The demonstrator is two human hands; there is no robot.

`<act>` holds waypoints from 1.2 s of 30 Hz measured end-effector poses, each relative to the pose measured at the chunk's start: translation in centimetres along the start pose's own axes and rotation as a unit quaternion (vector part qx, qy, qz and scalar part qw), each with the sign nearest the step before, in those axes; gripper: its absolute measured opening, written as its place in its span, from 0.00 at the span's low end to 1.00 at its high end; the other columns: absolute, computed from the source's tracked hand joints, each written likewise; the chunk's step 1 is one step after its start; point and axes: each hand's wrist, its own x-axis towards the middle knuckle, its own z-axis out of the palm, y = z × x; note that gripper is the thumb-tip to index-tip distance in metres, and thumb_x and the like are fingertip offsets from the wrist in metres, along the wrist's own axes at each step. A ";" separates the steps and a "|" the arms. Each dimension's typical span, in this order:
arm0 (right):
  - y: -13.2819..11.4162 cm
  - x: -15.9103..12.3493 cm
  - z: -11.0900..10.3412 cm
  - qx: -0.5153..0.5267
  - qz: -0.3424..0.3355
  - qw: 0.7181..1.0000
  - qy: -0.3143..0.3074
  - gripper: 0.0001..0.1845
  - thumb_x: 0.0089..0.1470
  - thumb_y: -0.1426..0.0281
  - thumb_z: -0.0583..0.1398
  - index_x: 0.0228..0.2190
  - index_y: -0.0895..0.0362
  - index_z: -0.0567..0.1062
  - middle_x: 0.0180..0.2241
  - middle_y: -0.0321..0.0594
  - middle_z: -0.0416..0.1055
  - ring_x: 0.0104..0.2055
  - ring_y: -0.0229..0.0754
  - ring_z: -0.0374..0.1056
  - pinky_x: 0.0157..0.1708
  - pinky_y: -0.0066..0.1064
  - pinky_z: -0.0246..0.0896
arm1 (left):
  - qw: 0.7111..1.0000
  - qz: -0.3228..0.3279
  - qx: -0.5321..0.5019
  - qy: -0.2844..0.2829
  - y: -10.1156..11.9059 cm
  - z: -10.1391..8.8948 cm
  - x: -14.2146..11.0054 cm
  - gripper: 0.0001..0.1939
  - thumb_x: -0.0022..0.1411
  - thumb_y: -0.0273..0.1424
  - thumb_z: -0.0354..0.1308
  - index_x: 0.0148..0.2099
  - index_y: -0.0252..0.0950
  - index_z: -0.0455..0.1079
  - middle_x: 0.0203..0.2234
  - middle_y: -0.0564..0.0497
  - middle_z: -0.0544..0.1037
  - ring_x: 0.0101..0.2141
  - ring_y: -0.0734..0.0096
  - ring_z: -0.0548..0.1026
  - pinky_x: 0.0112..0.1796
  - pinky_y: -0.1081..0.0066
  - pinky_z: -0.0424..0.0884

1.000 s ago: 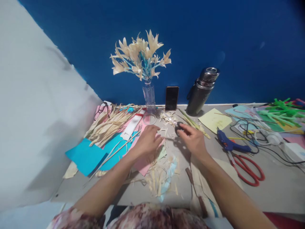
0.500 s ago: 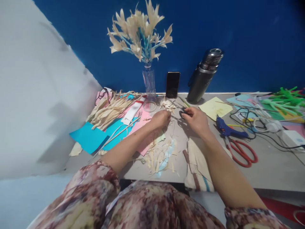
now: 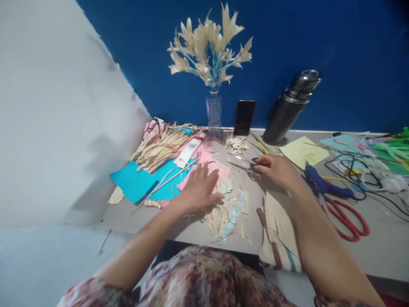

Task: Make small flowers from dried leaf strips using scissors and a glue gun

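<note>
My left hand (image 3: 200, 187) is spread with fingers apart over the pink paper (image 3: 220, 167), palm down, beside a scatter of thin pale strips and scraps (image 3: 214, 222). Nothing shows in its grasp. My right hand (image 3: 276, 168) is closed on a small pair of scissors (image 3: 244, 160) by the dark handles, the blades pointing left just above the table. Beyond the blades lies a small heap of cream husk pieces (image 3: 237, 144). A clear ring, perhaps a tape roll (image 3: 211, 144), lies left of that heap.
Behind stand a bottle (image 3: 214, 113) of husk flowers (image 3: 211, 47), a phone (image 3: 245, 117) and a leaning flask (image 3: 292, 106). Dried husks (image 3: 162, 147) and blue paper (image 3: 134, 181) lie left. A glue gun (image 3: 322, 182), red-handled scissors (image 3: 348, 217), cables and a folded cloth (image 3: 279, 230) are right.
My left hand has moved back toward me and left from near the scissors and opened out. My right hand still holds the scissors. The view has shifted left.
</note>
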 end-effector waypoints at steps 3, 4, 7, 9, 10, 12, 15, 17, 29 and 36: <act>1.7 -0.3 -1.7 0.043 0.017 0.991 -0.123 0.12 0.48 0.60 0.65 0.33 0.53 0.81 0.31 0.37 0.81 0.32 0.45 0.74 0.31 0.31 0.60 | 0.998 0.047 -0.019 -0.033 1.3 1.4 -0.8 0.33 0.57 0.48 0.63 0.61 0.40 0.64 0.65 0.37 0.61 0.66 0.37 0.52 0.61 0.42 0.51; 2.2 -0.3 -2.1 0.050 0.030 0.986 -0.154 0.13 0.48 0.59 0.65 0.33 0.53 0.82 0.30 0.37 0.81 0.31 0.45 0.73 0.30 0.31 0.60 | 0.993 0.097 -0.036 -0.052 1.6 1.5 -1.1 0.28 0.58 0.47 0.62 0.57 0.42 0.68 0.61 0.39 0.66 0.64 0.39 0.57 0.60 0.44 0.53; 3.1 -0.4 -2.8 0.000 0.070 0.987 -0.144 0.14 0.47 0.58 0.64 0.34 0.52 0.83 0.30 0.38 0.80 0.30 0.45 0.73 0.29 0.32 0.58 | 0.981 0.169 -0.073 -0.065 1.4 1.0 -0.9 0.19 0.61 0.45 0.59 0.51 0.42 0.72 0.56 0.41 0.71 0.59 0.46 0.64 0.57 0.53 0.60; 3.1 -0.3 -2.6 -0.032 0.074 0.988 -0.135 0.14 0.48 0.59 0.64 0.35 0.52 0.83 0.31 0.38 0.80 0.32 0.46 0.73 0.30 0.32 0.58 | 0.993 0.111 -0.049 -0.010 0.6 0.2 0.4 0.20 0.64 0.42 0.56 0.55 0.40 0.69 0.58 0.40 0.69 0.60 0.47 0.63 0.57 0.53 0.59; 3.1 -0.2 -2.4 -0.041 0.069 0.987 -0.137 0.14 0.48 0.59 0.64 0.35 0.51 0.83 0.32 0.38 0.80 0.33 0.46 0.73 0.30 0.32 0.58 | 0.997 0.071 -0.028 0.013 0.2 -0.2 1.2 0.20 0.64 0.41 0.56 0.56 0.39 0.68 0.58 0.39 0.68 0.60 0.47 0.62 0.57 0.52 0.59; 2.8 -0.1 -1.9 -0.059 0.056 0.986 -0.144 0.12 0.49 0.60 0.63 0.34 0.50 0.83 0.33 0.38 0.80 0.34 0.46 0.73 0.31 0.32 0.58 | 0.999 0.000 0.015 0.029 -0.4 -0.8 2.4 0.21 0.63 0.40 0.58 0.54 0.36 0.68 0.56 0.36 0.69 0.58 0.45 0.64 0.56 0.51 0.60; 2.6 0.0 -1.2 -0.107 0.049 0.983 -0.140 0.10 0.49 0.62 0.63 0.31 0.49 0.83 0.32 0.39 0.79 0.34 0.46 0.72 0.31 0.32 0.56 | 0.999 0.044 0.012 -0.020 -0.6 -0.7 2.4 0.11 0.63 0.39 0.57 0.42 0.36 0.72 0.44 0.40 0.74 0.49 0.50 0.70 0.51 0.55 0.65; 2.4 -0.1 -0.9 -0.138 0.051 0.980 -0.135 0.08 0.49 0.63 0.63 0.28 0.50 0.83 0.30 0.40 0.78 0.33 0.46 0.71 0.30 0.33 0.54 | 0.991 0.116 -0.030 -0.058 -0.6 -0.3 1.7 0.10 0.66 0.38 0.54 0.37 0.38 0.72 0.38 0.45 0.76 0.44 0.57 0.73 0.47 0.60 0.67; 1.4 -0.4 -0.9 -0.174 0.077 0.970 -0.154 0.08 0.45 0.62 0.63 0.30 0.51 0.77 0.31 0.39 0.76 0.33 0.45 0.69 0.27 0.32 0.47 | 0.992 0.124 0.002 -0.012 -0.9 -0.3 2.4 0.11 0.68 0.32 0.49 0.37 0.38 0.71 0.35 0.45 0.76 0.43 0.59 0.72 0.47 0.60 0.66; 0.9 -0.3 -0.3 -0.205 0.076 0.965 -0.147 0.10 0.46 0.62 0.63 0.32 0.52 0.77 0.34 0.42 0.77 0.36 0.48 0.70 0.27 0.32 0.48 | 0.999 0.028 0.008 0.024 -0.3 0.2 1.4 0.17 0.62 0.41 0.58 0.48 0.34 0.70 0.49 0.36 0.74 0.52 0.47 0.70 0.50 0.52 0.67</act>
